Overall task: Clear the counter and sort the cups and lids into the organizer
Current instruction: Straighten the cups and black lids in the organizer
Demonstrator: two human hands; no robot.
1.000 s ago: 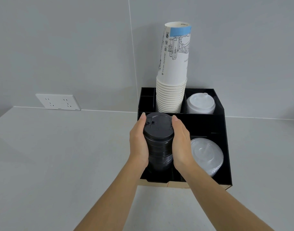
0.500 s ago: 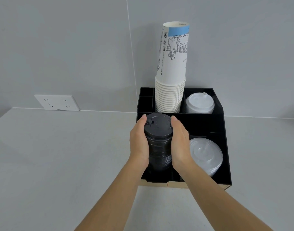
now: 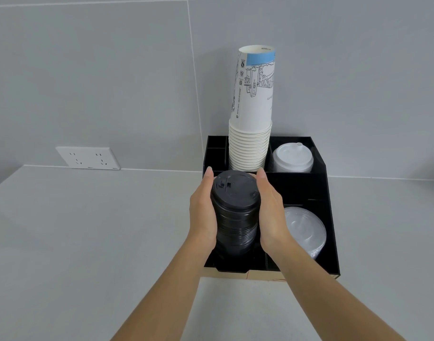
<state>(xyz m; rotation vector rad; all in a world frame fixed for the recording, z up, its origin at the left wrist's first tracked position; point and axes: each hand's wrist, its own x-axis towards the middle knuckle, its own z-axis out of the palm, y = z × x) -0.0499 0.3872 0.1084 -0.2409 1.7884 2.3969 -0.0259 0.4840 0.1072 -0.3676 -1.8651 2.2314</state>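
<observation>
A tall stack of black lids (image 3: 235,212) stands in the front left compartment of the black organizer (image 3: 330,217). My left hand (image 3: 202,212) presses its left side and my right hand (image 3: 271,212) its right side, so both hands clasp the stack. Behind it, a stack of upside-down white paper cups (image 3: 252,112) with a blue band and a line drawing rises from a back compartment. White lids (image 3: 292,158) fill the back right compartment. Clear lids (image 3: 304,230) lie in the front right compartment, partly hidden by my right wrist.
The organizer sits on a pale grey counter (image 3: 87,242) against a grey tiled wall. A white double socket (image 3: 87,158) is on the wall at the left. Small narrow compartments at the organizer's back left (image 3: 216,146) look dark inside.
Both hands stay clasped on the black lid stack in the same compartment. The view has shifted only slightly; nothing else has moved.
</observation>
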